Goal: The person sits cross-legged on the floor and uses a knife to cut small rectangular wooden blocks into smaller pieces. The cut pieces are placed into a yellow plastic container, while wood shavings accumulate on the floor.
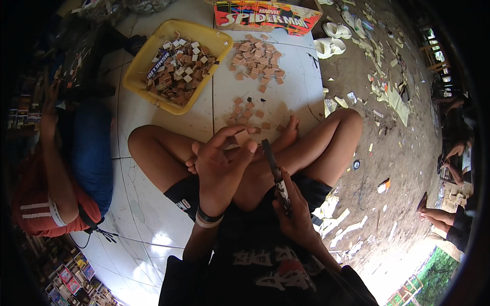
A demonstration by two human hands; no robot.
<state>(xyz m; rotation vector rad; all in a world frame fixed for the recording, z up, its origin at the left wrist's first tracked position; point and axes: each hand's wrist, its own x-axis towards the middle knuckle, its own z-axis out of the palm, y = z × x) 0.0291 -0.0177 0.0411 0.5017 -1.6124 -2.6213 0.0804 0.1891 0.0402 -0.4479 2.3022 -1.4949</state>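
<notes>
Pinched between the thumb and fingers of my left hand (220, 166) is a small brown square piece (242, 136), raised above my crossed legs. My right hand (296, 211) grips a knife (278, 178) by its handle, its long dark blade pointing up beside the piece without clearly touching it. Just beyond my hands, a loose scatter of the same square pieces (246, 110) lies on the white tiles. Farther off is a heaped pile of brown squares (256, 58). To its left, a yellow plastic tub (133, 76) holds many brown and white squares.
A red printed cardboard panel (265, 18) stands at the far edge of the tiled floor (148, 194). White sandals (331, 47) rest on the dirt ground (377, 153), which is strewn with scraps. A person in a red shirt (38, 211) sits close on my left; others sit far right.
</notes>
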